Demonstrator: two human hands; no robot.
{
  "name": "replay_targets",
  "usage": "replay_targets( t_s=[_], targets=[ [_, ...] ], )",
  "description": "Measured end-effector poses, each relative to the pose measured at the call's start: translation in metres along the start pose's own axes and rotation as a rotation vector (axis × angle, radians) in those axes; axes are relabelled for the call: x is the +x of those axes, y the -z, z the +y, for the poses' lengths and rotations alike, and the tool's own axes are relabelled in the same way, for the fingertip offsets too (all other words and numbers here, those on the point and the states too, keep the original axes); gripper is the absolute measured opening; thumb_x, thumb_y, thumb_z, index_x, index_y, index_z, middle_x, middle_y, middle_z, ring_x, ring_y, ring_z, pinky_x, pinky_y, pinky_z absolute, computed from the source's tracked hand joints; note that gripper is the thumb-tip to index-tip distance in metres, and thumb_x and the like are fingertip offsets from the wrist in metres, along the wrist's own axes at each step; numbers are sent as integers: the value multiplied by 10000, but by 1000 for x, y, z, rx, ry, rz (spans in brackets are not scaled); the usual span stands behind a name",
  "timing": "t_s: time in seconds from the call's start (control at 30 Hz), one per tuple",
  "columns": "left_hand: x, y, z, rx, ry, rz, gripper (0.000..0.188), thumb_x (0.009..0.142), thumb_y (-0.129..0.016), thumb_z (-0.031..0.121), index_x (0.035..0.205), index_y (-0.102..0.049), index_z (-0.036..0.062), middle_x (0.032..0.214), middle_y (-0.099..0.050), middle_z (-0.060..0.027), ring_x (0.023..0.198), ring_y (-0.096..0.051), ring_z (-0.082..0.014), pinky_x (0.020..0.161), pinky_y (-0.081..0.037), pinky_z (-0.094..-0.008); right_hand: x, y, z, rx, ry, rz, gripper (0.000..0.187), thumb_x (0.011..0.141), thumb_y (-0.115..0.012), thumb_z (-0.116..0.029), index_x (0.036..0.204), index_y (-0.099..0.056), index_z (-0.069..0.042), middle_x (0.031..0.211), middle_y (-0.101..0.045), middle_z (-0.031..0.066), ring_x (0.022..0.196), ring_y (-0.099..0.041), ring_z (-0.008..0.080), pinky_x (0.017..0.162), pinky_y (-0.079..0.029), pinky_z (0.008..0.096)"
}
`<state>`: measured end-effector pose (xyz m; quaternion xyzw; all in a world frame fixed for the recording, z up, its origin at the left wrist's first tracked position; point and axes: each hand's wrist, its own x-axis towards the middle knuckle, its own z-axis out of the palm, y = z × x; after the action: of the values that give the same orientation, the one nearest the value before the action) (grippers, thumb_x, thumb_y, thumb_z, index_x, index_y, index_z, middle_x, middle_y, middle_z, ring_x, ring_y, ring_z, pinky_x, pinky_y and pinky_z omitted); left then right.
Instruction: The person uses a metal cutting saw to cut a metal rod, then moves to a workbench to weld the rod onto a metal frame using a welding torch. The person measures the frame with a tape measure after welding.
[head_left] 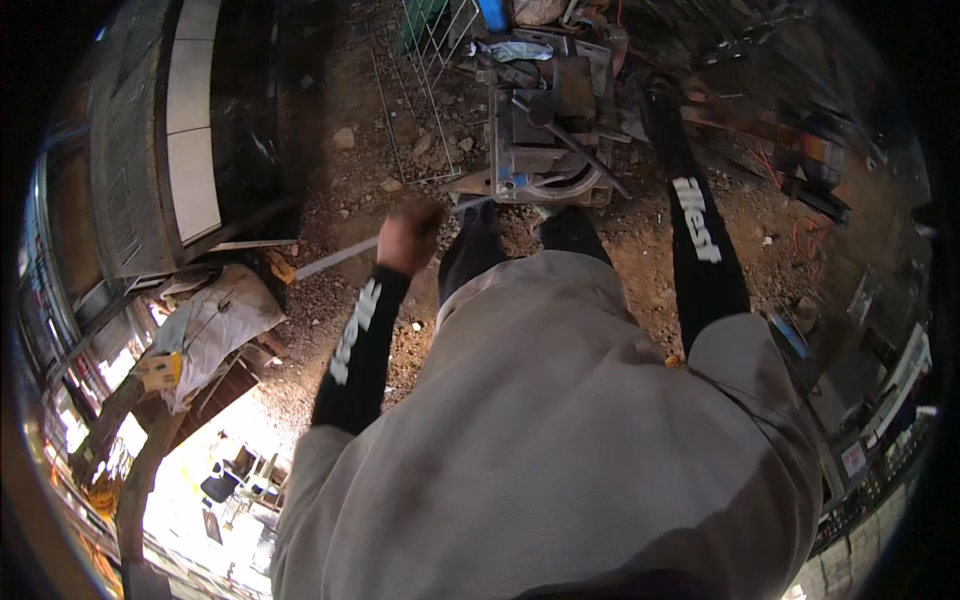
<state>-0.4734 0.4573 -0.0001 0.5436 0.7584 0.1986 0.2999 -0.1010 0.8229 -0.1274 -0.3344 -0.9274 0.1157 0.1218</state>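
Observation:
My left hand (404,240) is closed around a long, thin, pale metal bar (340,258). The bar slants across the front of me, and its far end reaches the near left edge of a metal machine (553,160) low on the ground. A curved plate and a dark rod-like handle (575,148) show on that machine, which resembles a cut-off saw. Stretched forward on the right is my other arm, in a black sleeve (697,220). My right hand (648,88) is at the machine's far right side, dark and blurred, so its fingers cannot be made out.
Dirt and stones cover the ground, with my feet close to the machine. A white wire rack (425,90) stands at the far left. On the left are a large cabinet-like frame (140,140) and a sack-covered pile (225,310). Scrap and cables lie at the right.

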Motion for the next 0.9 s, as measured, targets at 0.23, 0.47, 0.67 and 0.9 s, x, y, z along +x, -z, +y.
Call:
replay_targets(
  t_s=[0.23, 0.47, 0.67, 0.9],
  targets=[
    [123, -9, 11, 79, -198, -176, 189, 942, -643, 307, 1036, -759, 191, 968, -745, -85, 850, -710, -344, 737, -578, -463, -81, 51, -103, -82, -217, 19, 501, 937, -632, -80, 1433, -563, -97, 1116, -696, 178, 1012, -669, 351, 881, -538, 460],
    [154, -21, 9, 167, -344, -292, 260, 992, -625, 382, 1191, -755, 275, 933, -738, -99, 735, -705, -292, 646, -559, -430, -91, 80, -189, 524, -652, 79, 360, 942, -706, -241, 1255, -686, -65, 1104, -713, 149, 1007, -698, 311, 882, -549, 410],
    [158, -20, -14, 97, -352, -386, 297, 973, -634, 259, 1228, -735, 373, 910, -721, -102, 806, -700, -341, 684, -553, -458, -112, 34, -189, 1014, -1105, 402, 340, 1005, -624, -304, 1268, -674, -95, 1001, -718, 59, 783, -562, 105, 683, -460, 286],
    [157, -31, -24, 100, -299, -372, 265, 947, -642, 230, 1185, -759, 219, 923, -728, -153, 835, -704, -387, 711, -558, -455, -118, -60, -200, 1267, -942, 359, 322, 1068, -506, -298, 1262, -671, -101, 1018, -683, 40, 813, -587, 125, 676, -477, 310]
  ],
)
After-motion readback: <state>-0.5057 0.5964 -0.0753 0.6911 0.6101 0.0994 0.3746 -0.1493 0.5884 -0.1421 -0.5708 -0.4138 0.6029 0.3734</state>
